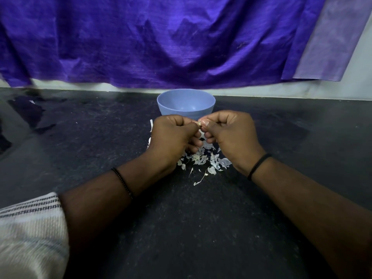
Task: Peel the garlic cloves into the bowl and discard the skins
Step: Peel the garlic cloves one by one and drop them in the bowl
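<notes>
clove being peeled just in front of the bowl

a garlic clove (199,123) is being pinched at the centre of the frame between the left hand (173,135) and the right hand (231,133), fingers of both being curled tightly around it. the blue bowl (186,104) is being kept just behind the hands; its contents are not being shown. loose skins (203,160) are being left scattered on the dark counter (201,228) below. a slip is being risked: the small clove could be dropped among the skins, or skin flicked into the bowl.

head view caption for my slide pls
Both hands, left and right, pinch a garlic clove before a blue bowl, skins piled beneath.
</notes>
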